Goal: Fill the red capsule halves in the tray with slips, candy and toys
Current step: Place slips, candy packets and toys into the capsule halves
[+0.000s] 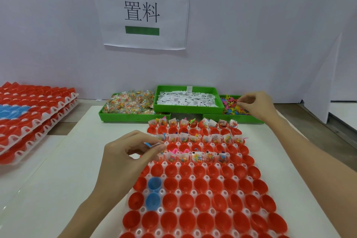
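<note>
Over tray left edge: left hand grip pinches small blue toy. Behind tray, right hand grip pinches toys in green bin.

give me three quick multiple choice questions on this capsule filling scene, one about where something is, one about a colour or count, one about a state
1. Where is the right hand?
A. over the green bin of small toys at the far right
B. on the stack of trays at the left
C. resting flat on the near capsule rows

2. How many blue capsule halves sit in the tray being filled?
A. none
B. two
C. six

3. What state are the nearest rows of red capsule halves in?
A. filled with candy
B. closed with lids
C. open and empty

Answers:
1. A, its fingers reach into the toy bin.
2. B, two blue halves sit one behind the other near the left edge.
3. C, only the far rows hold candy bags and slips.
</note>
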`<state>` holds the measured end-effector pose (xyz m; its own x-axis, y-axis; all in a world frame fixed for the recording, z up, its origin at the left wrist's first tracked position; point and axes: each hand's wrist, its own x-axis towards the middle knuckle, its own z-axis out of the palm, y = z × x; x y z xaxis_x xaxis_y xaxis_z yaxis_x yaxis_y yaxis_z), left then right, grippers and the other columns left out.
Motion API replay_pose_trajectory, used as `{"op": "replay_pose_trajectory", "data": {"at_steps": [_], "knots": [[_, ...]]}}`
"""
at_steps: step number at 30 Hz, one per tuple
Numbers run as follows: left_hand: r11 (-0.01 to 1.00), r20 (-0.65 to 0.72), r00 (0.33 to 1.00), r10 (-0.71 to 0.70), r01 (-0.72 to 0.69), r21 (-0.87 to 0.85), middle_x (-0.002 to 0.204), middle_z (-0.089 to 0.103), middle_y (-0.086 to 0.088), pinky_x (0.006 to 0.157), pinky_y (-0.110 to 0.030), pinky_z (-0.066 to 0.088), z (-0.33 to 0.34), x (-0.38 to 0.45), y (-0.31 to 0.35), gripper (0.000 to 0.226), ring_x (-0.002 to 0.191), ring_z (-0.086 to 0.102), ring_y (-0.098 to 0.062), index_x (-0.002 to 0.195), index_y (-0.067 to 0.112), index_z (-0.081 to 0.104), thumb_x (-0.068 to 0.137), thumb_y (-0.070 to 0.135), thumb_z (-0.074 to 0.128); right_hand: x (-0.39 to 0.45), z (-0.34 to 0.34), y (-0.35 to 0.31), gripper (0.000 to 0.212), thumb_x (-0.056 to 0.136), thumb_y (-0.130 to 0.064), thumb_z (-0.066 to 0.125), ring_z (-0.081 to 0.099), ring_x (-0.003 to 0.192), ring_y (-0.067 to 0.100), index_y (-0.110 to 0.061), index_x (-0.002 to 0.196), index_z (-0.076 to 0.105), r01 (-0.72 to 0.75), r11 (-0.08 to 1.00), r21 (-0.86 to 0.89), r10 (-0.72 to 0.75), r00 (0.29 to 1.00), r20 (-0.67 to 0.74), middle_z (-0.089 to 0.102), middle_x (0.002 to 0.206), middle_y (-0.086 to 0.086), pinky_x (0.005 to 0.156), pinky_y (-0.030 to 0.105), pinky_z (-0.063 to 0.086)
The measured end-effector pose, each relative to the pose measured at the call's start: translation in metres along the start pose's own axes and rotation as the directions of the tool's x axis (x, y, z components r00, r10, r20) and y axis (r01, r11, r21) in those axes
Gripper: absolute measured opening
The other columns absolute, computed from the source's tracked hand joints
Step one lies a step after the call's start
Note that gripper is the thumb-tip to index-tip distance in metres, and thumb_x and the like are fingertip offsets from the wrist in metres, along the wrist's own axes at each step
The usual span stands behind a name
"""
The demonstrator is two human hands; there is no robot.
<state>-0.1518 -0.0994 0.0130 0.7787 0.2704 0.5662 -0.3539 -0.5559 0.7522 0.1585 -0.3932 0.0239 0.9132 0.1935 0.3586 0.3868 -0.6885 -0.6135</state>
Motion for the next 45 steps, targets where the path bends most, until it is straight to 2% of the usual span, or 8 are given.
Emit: {"op": "replay_pose_trajectory", "data": {"at_steps": [5,11,16,20,27,30,38,45], "knots": [[1.0,0.007,1.0,-0.004,0.004,0.005,0.085,0.074,0.012,0.067,-0.015,0.056,0.0,-0.001,0.002,0.013,0.067,0.074,-0.013,0.087,0.028,0.08,0.077,0.021,0.085,-0.005,0.006,0.005,0.027,0.088,-0.005,0.077,0.064,0.087,0.019,-0.004,0.115,0.073,-0.048,0.999,-0.024,0.049,0.998,0.04,0.074,0.101,0.014,0.078,0.026,0.047],[1.0,0.02,1.0,-0.017,0.017,0.004,0.085,0.074,0.013,0.068,-0.016,0.057,-0.002,-0.001,0.004,0.011,0.07,0.074,-0.014,0.088,0.028,0.08,0.077,0.028,0.082,-0.009,0.009,0.011,0.016,0.084,-0.012,0.082,0.066,0.088,0.019,-0.007,0.099,0.079,-0.081,0.997,-0.005,0.081,0.996,0.033,0.075,0.102,0.009,0.081,0.029,0.049],[1.0,0.018,0.999,-0.026,0.026,0.004,0.084,0.074,0.012,0.068,-0.016,0.057,-0.001,-0.001,0.004,0.012,0.069,0.074,-0.014,0.088,0.027,0.08,0.077,0.024,0.083,-0.017,0.007,0.011,0.016,0.087,-0.021,0.08,0.064,0.075,0.009,-0.011,0.099,0.08,-0.038,0.998,0.052,0.042,0.996,-0.083,0.075,0.09,0.006,0.065,0.017,0.044],[0.993,0.009,0.996,-0.091,0.091,-0.073,0.084,0.078,0.01,0.072,-0.018,0.059,0.0,-0.002,0.005,0.015,0.069,0.076,-0.013,0.09,0.024,0.081,0.075,0.023,0.083,-0.036,-0.003,-0.009,0.015,0.091,-0.014,0.075,0.071,0.088,0.019,-0.013,0.106,0.079,-0.019,0.978,0.208,0.044,0.992,-0.115,0.076,0.099,0.009,0.077,0.026,0.055],[0.918,0.132,0.976,-0.17,0.206,-0.34,0.08,0.08,-0.006,0.069,-0.023,0.062,0.007,-0.006,0.019,0.016,0.07,0.078,-0.024,0.089,0.023,0.084,0.074,0.017,0.085,-0.134,-0.024,-0.096,0.016,0.084,-0.031,0.078,0.075,0.075,0.015,-0.019,0.095,0.076,0.059,0.868,0.494,-0.154,0.976,0.154,0.078,0.085,0.0,0.069,0.023,0.06],[0.899,0.18,0.968,-0.177,0.233,-0.371,0.081,0.08,-0.009,0.069,-0.026,0.063,0.01,-0.009,0.022,0.018,0.071,0.078,-0.028,0.091,0.019,0.082,0.074,0.015,0.086,-0.171,-0.024,-0.126,0.012,0.088,-0.017,0.076,0.077,0.076,0.024,-0.014,0.099,0.076,0.041,0.764,0.644,-0.281,0.92,0.274,0.078,0.085,0.008,0.068,0.027,0.061],[0.898,0.286,0.954,-0.095,0.206,-0.388,0.084,0.08,-0.008,0.073,-0.027,0.063,0.017,-0.014,0.028,0.015,0.076,0.079,-0.027,0.094,0.017,0.084,0.082,0.011,0.081,-0.201,0.001,-0.143,0.043,0.102,-0.017,0.059,0.063,0.077,0.014,-0.04,0.138,0.059,0.303,0.861,0.408,-0.435,0.854,0.285,0.064,0.087,-0.012,0.071,0.019,0.05],[0.956,0.157,0.988,-0.001,0.047,-0.291,0.085,0.077,-0.005,0.071,-0.028,0.061,0.025,-0.012,0.032,0.01,0.078,0.076,-0.024,0.084,0.015,0.083,0.075,0.012,0.086,-0.204,-0.002,-0.143,0.003,0.089,-0.023,0.078,0.076,0.075,0.017,-0.022,0.092,0.079,0.065,0.76,0.647,-0.321,0.903,0.286,0.078,0.081,0.0,0.069,0.022,0.058]]}}
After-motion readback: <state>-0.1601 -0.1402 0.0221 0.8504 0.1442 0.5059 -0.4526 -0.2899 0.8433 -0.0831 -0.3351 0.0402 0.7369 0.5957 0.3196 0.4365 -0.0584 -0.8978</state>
